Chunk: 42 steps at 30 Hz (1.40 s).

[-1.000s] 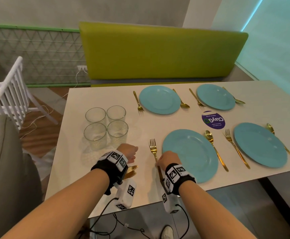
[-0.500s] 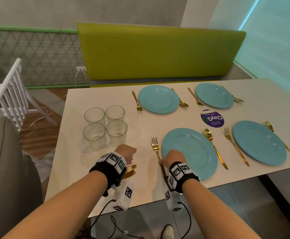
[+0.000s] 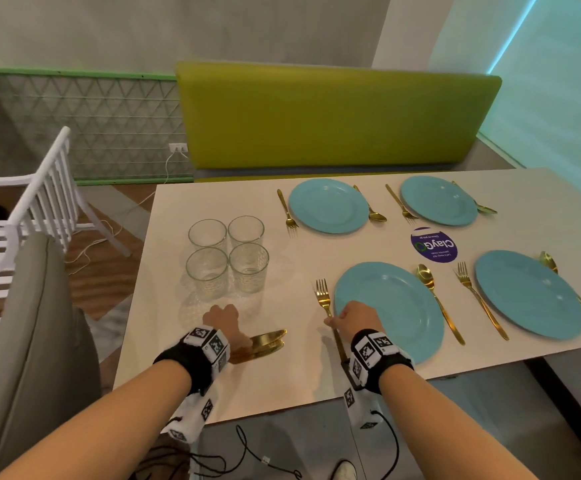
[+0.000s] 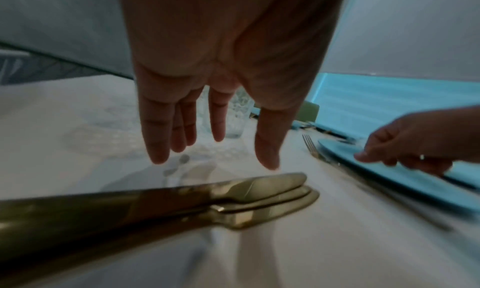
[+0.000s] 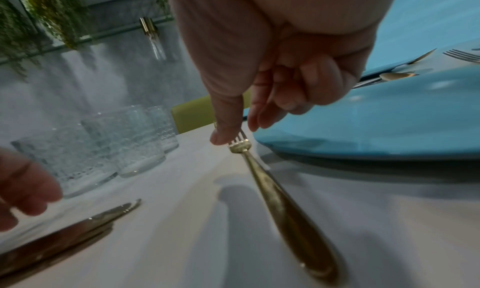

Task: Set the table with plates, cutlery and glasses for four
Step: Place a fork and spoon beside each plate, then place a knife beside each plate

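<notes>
- Your left hand (image 4: 228, 71) hung with fingers relaxed and straight, holding nothing; the knives (image 4: 233, 198) lay crosswise just beneath its fingertips.
- Your right hand (image 5: 272, 83) pinched the fork (image 5: 275, 198).

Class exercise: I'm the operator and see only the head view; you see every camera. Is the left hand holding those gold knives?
Observer: No. The left wrist view shows the left hand with straight fingers above the knives, apart from them.
Operator: Is the right hand gripping the fork?
Observer: The right wrist view shows the fork lying flat on the table. The right hand has thumb and forefinger at its neck; the grip is unclear.
</notes>
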Tool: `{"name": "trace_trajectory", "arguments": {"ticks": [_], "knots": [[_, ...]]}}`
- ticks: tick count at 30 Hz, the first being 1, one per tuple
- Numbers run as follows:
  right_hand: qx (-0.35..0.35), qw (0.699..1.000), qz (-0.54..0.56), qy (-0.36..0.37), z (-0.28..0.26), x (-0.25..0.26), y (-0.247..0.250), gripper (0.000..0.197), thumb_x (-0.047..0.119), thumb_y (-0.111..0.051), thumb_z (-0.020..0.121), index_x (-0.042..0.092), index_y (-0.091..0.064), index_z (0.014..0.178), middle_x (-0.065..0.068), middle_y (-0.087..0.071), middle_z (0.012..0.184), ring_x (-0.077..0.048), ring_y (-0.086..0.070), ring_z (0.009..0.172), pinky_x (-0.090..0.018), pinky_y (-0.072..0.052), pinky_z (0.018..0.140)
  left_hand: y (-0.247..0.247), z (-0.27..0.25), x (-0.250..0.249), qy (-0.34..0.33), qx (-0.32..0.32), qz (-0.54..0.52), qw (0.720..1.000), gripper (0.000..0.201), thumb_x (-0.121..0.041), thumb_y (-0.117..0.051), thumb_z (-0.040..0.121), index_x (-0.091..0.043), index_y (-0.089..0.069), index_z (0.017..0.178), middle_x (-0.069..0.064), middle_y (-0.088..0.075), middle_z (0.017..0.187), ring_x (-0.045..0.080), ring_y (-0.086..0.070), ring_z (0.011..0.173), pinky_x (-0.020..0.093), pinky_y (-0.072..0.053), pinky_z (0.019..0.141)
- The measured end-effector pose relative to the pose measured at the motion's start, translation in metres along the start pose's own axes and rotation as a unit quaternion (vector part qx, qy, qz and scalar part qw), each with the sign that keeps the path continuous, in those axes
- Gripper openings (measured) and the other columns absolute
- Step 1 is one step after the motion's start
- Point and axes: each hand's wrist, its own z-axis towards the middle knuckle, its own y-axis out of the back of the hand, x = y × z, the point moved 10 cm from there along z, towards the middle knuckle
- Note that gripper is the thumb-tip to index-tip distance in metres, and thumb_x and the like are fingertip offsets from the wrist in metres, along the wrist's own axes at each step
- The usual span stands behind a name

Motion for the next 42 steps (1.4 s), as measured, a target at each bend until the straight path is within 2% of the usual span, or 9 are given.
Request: {"name": "trace_trajectory", "arguments": {"ticks": [5, 8, 11, 25, 31, 34, 37, 40, 42], "knots": [[0.025, 0.999, 0.000, 0.041, -0.017, 0.012, -0.003, 0.032, 0.043, -0.066, 0.082, 0.015, -0.054, 0.076, -0.004, -0.059, 0.084, -0.022, -0.059, 0.083, -0.027, -0.044, 0.070, -0.023, -0.012, 0.023, -0.066, 0.018, 0.149, 0.987, 0.066, -0.032, -0.070, 0.078, -0.017, -0.041, 0.135, 0.009, -0.036, 0.135, 0.026, -0.039, 0.127, 0.032, -0.042, 0.103], [0.036, 0.997, -0.002, 0.063, -0.026, 0.019, -0.011, 0.033, 0.043, -0.067, 0.082, 0.013, -0.064, 0.094, -0.006, -0.066, 0.098, -0.022, -0.063, 0.098, -0.030, -0.049, 0.081, -0.030, -0.015, 0.026, -0.100, 0.005, 0.145, 0.984, 0.039, -0.022, -0.055, 0.090, -0.018, -0.054, 0.129, 0.008, -0.045, 0.133, 0.023, -0.044, 0.125, 0.029, -0.041, 0.104], [0.038, 0.997, -0.005, 0.069, -0.036, 0.021, -0.020, 0.038, 0.041, -0.067, 0.082, 0.012, -0.064, 0.106, -0.006, -0.066, 0.110, -0.021, -0.061, 0.104, -0.030, -0.049, 0.087, -0.031, -0.019, 0.025, -0.122, -0.007, 0.158, 0.980, 0.034, -0.013, -0.041, 0.095, -0.016, -0.061, 0.124, 0.008, -0.053, 0.129, 0.023, -0.050, 0.121, 0.027, -0.042, 0.102], [0.032, 0.996, -0.018, 0.087, -0.063, 0.030, -0.024, 0.032, 0.035, -0.059, 0.089, 0.011, -0.063, 0.111, -0.007, -0.064, 0.117, -0.021, -0.059, 0.110, -0.030, -0.047, 0.092, -0.028, -0.022, 0.004, -0.141, -0.021, 0.185, 0.972, 0.036, -0.005, -0.030, 0.098, -0.004, -0.045, 0.131, 0.014, -0.048, 0.134, 0.025, -0.048, 0.124, 0.029, -0.040, 0.101], [0.059, 0.991, -0.002, 0.123, -0.069, 0.044, -0.025, 0.032, 0.038, -0.060, 0.088, 0.012, -0.067, 0.105, -0.005, -0.067, 0.112, -0.021, -0.061, 0.106, -0.031, -0.049, 0.092, -0.007, -0.025, -0.028, -0.136, -0.011, 0.083, 0.987, 0.032, -0.021, -0.045, 0.095, -0.005, -0.058, 0.120, 0.012, -0.061, 0.122, 0.025, -0.058, 0.113, 0.027, -0.045, 0.091], [0.105, 0.984, 0.071, 0.122, -0.073, 0.052, -0.033, 0.031, 0.040, -0.063, 0.086, 0.015, -0.064, 0.104, -0.003, -0.068, 0.100, -0.015, -0.065, 0.079, -0.026, -0.053, 0.068, 0.008, -0.030, -0.056, -0.157, -0.038, -0.017, 0.987, 0.015, -0.023, -0.052, 0.090, -0.011, -0.060, 0.087, 0.006, -0.060, 0.085, 0.022, -0.056, 0.088, 0.027, -0.040, 0.072], [0.116, 0.977, 0.139, 0.116, -0.072, 0.060, -0.034, 0.030, 0.037, -0.063, 0.087, 0.014, -0.062, 0.107, 0.000, -0.068, 0.091, -0.009, -0.059, 0.060, -0.021, -0.049, 0.054, 0.016, -0.034, -0.077, -0.149, -0.044, -0.133, 0.979, 0.025, -0.021, -0.055, 0.088, -0.019, -0.049, 0.064, -0.004, -0.046, 0.062, 0.019, -0.050, 0.078, 0.025, -0.037, 0.066], [0.096, 0.971, 0.191, 0.110, -0.068, 0.063, -0.027, 0.023, 0.028, -0.060, 0.090, 0.011, -0.064, 0.105, 0.001, -0.066, 0.085, -0.007, -0.058, 0.054, -0.020, -0.048, 0.050, 0.016, -0.036, -0.089, -0.135, -0.011, -0.236, 0.962, 0.025, -0.016, -0.054, 0.088, -0.014, -0.054, 0.063, 0.002, -0.052, 0.065, 0.021, -0.052, 0.076, 0.032, -0.046, 0.069], [0.085, 0.967, 0.214, 0.105, -0.065, 0.061, -0.023, 0.023, 0.026, -0.060, 0.091, 0.010, -0.065, 0.107, 0.000, -0.067, 0.084, -0.006, -0.059, 0.054, -0.018, -0.049, 0.048, 0.015, -0.034, -0.091, -0.121, 0.001, -0.280, 0.952, 0.015, -0.016, -0.055, 0.087, -0.009, -0.062, 0.075, 0.008, -0.059, 0.076, 0.024, -0.056, 0.079, 0.039, -0.052, 0.083]]}}
